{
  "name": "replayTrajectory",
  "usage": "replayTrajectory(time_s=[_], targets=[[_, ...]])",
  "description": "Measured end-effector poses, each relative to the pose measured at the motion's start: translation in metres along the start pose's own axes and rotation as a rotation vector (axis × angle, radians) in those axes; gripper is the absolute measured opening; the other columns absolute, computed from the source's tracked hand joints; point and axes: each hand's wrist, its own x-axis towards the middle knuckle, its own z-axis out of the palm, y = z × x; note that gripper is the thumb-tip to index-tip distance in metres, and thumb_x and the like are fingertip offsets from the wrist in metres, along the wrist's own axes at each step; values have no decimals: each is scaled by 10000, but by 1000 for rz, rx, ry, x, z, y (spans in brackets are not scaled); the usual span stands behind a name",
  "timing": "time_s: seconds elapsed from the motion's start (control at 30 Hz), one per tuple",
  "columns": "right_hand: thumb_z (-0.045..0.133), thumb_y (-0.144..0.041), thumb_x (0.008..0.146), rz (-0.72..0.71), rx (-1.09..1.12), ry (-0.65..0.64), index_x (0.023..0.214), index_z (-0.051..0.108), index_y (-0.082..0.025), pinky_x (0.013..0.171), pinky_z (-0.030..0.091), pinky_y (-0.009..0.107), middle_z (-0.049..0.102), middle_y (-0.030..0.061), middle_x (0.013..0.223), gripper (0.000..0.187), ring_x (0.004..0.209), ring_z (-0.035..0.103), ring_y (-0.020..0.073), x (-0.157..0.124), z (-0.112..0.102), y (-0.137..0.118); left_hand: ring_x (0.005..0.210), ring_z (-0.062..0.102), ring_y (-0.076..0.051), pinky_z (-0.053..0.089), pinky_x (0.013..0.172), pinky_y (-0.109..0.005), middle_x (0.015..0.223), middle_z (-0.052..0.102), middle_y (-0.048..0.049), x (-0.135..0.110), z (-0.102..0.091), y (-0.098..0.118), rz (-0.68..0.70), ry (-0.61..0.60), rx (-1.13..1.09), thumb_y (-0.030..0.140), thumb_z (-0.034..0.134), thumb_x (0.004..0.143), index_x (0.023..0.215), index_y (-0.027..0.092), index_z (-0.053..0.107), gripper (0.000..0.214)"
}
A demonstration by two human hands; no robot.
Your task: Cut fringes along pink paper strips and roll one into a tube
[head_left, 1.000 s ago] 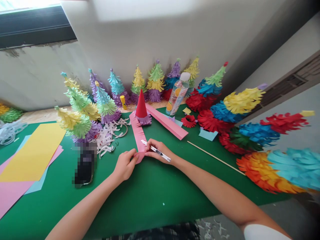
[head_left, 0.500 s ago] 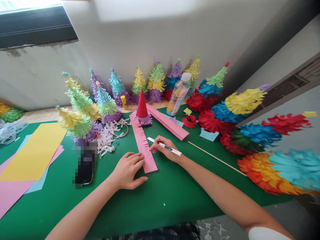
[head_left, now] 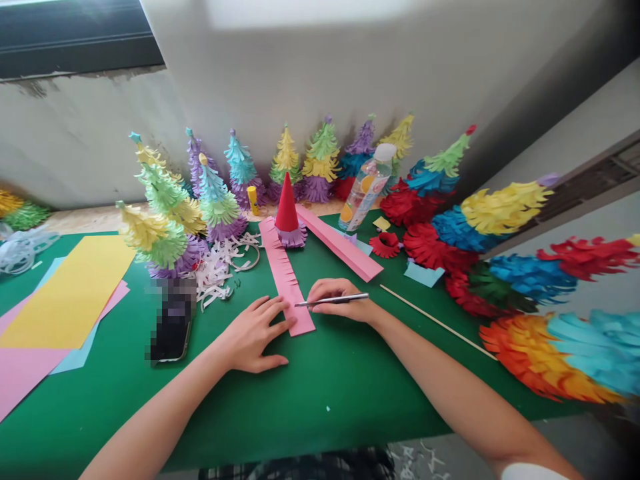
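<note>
A pink paper strip [head_left: 287, 280] lies on the green table, its right edge cut into slits along the far part. My left hand [head_left: 257, 333] rests flat with fingers spread, fingertips on the strip's left side near its close end. In my right hand [head_left: 340, 298] is a craft knife [head_left: 345, 300], held like a pen, its blade tip over the strip just right of my left fingertips. Behind the strip stands a red paper cone [head_left: 287, 207] with a purple fringed base. A second pink strip [head_left: 345, 247], folded lengthwise, lies to the right.
Fringed paper trees [head_left: 320, 160] line the back and right side. A plastic bottle [head_left: 367, 187], a glue stick [head_left: 253, 200] and a thin wooden stick [head_left: 435, 320] are around. Left are paper scraps [head_left: 220, 263], a phone [head_left: 173, 327] and coloured sheets [head_left: 75, 287].
My right hand has turned the craft knife from pointing away to lying across the strip, blade tip now on the near part. The left hand stays pressed on the strip.
</note>
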Motion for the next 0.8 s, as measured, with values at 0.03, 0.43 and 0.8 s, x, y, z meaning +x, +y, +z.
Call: replayTrajectory(time_s=[0.03, 0.43, 0.8], targets=[[718, -325, 746, -3, -23, -10, 808, 719, -164, 654, 508, 263, 667, 60, 828, 172, 733, 638, 153, 1, 0, 1, 1337, 327, -346, 271, 1084, -518, 1377, 429, -191, 0, 0, 0, 2, 2, -9, 568, 537, 804, 1334, 170, 458, 668], [732, -375, 705, 152, -41, -41, 785, 711, -142, 606, 505, 251, 705, 62, 769, 247, 686, 652, 163, 3, 0, 10, 1315, 359, -345, 300, 1066, -515, 1314, 481, -183, 0, 0, 1, 24, 31, -72, 542, 581, 781, 1294, 179, 499, 634], [725, -396, 715, 139, -72, -50, 779, 717, -138, 617, 509, 257, 712, 64, 763, 266, 688, 657, 169, 3, -2, 10, 1322, 354, -330, 290, 1072, -507, 1306, 484, -190, 0, -1, 1, 14, 26, -62, 547, 559, 798, 1298, 180, 499, 623]])
